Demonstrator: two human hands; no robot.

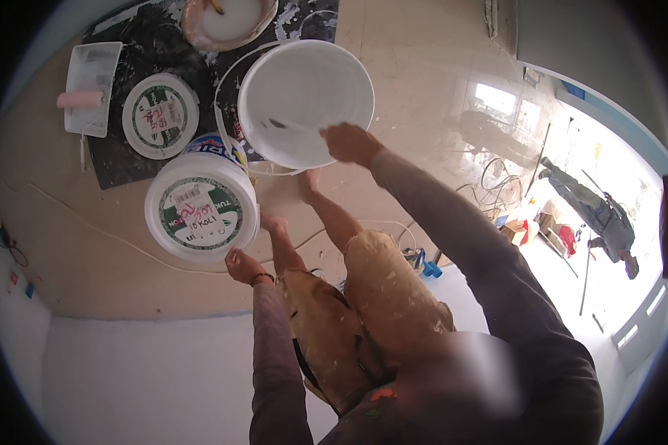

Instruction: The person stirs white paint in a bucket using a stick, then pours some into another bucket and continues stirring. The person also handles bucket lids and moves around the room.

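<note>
My right hand [352, 143] is closed in a fist over the near right rim of a large open white bucket [304, 63]. What it grips, if anything, is hard to make out. A small dark mark or blade-like shape [277, 124] shows inside the bucket, left of the fist; whether the two are joined I cannot tell. My left hand [246, 268] has its fingers curled together at the near right edge of a lidded white paint bucket [159, 222]. Its fingertips are by the lid's rim, and anything between them is hidden.
A smaller lidded tub [161, 116], a white paint tray [96, 63] with a pink roller [80, 99], and a basin of whitish liquid [230, 22] stand on a stained black sheet [115, 167]. Cables [497, 178] lie across the floor. Another person [597, 211] stands at the right.
</note>
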